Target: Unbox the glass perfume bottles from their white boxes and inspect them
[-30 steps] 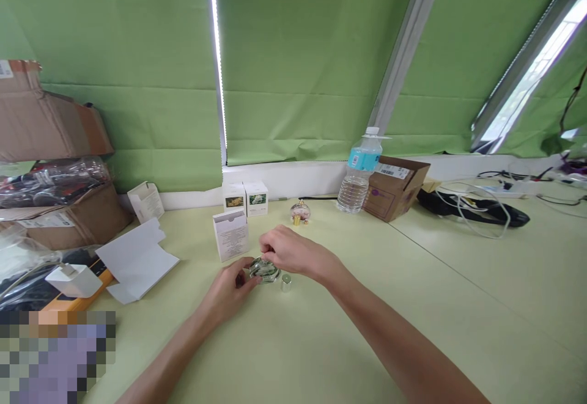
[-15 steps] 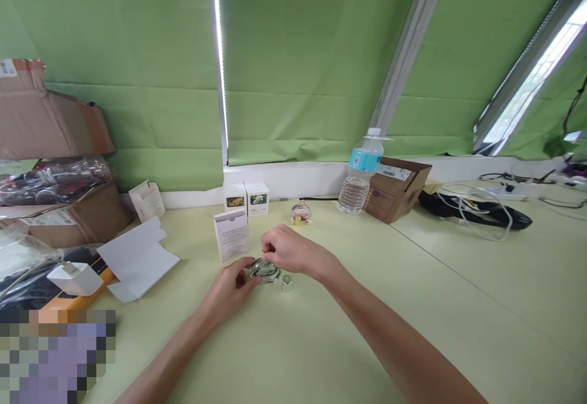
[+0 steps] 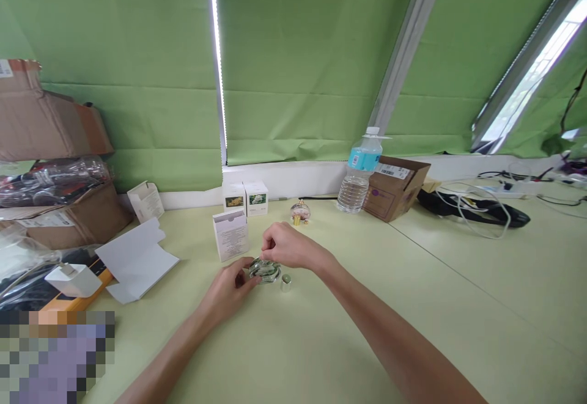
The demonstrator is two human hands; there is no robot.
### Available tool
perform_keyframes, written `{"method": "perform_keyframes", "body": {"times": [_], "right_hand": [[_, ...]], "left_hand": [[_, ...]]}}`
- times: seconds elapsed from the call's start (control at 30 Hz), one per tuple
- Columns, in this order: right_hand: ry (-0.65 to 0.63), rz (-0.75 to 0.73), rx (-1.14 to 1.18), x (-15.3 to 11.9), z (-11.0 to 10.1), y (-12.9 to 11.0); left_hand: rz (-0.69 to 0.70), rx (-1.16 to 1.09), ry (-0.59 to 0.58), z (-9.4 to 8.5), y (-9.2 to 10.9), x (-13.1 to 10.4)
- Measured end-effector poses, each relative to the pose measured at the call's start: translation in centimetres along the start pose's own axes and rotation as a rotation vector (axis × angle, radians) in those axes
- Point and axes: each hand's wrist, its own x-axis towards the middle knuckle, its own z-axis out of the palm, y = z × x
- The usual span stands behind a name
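Centre frame, near edge first: the left hand (image 3: 229, 291) cradles a small round clear glass bottle (image 3: 265, 269) on the pale green table (image 3: 321, 343), while the right hand (image 3: 287, 246) pinches at its top. A silver cap (image 3: 286, 282) stands just right; beyond, a white carton (image 3: 232, 235).

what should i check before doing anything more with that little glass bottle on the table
1. Left hand steadies the glass bottle: ok.
2. Right hand pinches at the bottle's top: ok; what the fingers grip, cannot tell.
3. Bottle rests on the table: ok.
4. Silver cap stands apart, beside the bottle: ok.
5. White box behind clear of both hands: ok.
6. Liquid level in bottle: cannot tell.
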Motion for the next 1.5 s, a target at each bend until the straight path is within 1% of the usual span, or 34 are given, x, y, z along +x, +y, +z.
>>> {"method": "perform_keyframes", "body": {"times": [0.1, 0.23, 0.3, 0.47, 0.7, 0.9, 1.03, 1.23, 1.27, 1.33, 1.4, 1.5], "right_hand": [[0.002, -0.001, -0.009, -0.2, 0.1, 0.0], [0.081, -0.031, -0.147, -0.8, 0.4, -0.6], [0.099, -0.028, -0.190, -1.0, 0.6, -0.9], [0.094, -0.017, -0.219, -1.1, 0.6, -1.2], [0.082, -0.049, -0.184, -1.2, 0.3, -0.5], [0.065, 0.005, -0.173, -1.4, 0.1, -0.4], [0.066, -0.005, -0.166, -1.5, -0.4, -0.5], [0.118, -0.030, -0.263, -2.2, -2.3, -0.8], [0.109, -0.021, -0.290, -2.3, -2.6, -0.7], [0.038, 0.026, -0.333, -2.5, -2.9, -0.4], [-0.082, 0.109, -0.343, -2.6, -2.8, -0.1], [-0.243, 0.264, -0.344, -2.5, -2.0, -0.1]], "left_hand": [[0.007, -0.001, 0.004, 0.0, 0.2, 0.0], [-0.010, 0.003, -0.004, -0.1, 0.3, 0.0], [-0.014, -0.003, -0.005, 0.0, 0.3, 0.0], [-0.009, 0.001, -0.005, -0.1, 0.2, 0.0], [0.009, 0.001, -0.008, 0.1, -0.4, 0.0], [0.003, -0.012, -0.003, 0.1, -0.5, 0.0], [0.006, -0.012, -0.011, 0.0, -0.2, 0.0], [-0.008, -0.019, -0.008, 0.0, -0.2, 0.1], [-0.008, -0.019, -0.013, 0.0, -0.2, 0.1], [-0.005, -0.017, -0.018, 0.0, -0.2, 0.1], [0.003, -0.011, -0.019, 0.0, -0.2, 0.1], [0.007, -0.004, -0.015, 0.0, -0.2, 0.1]]}}
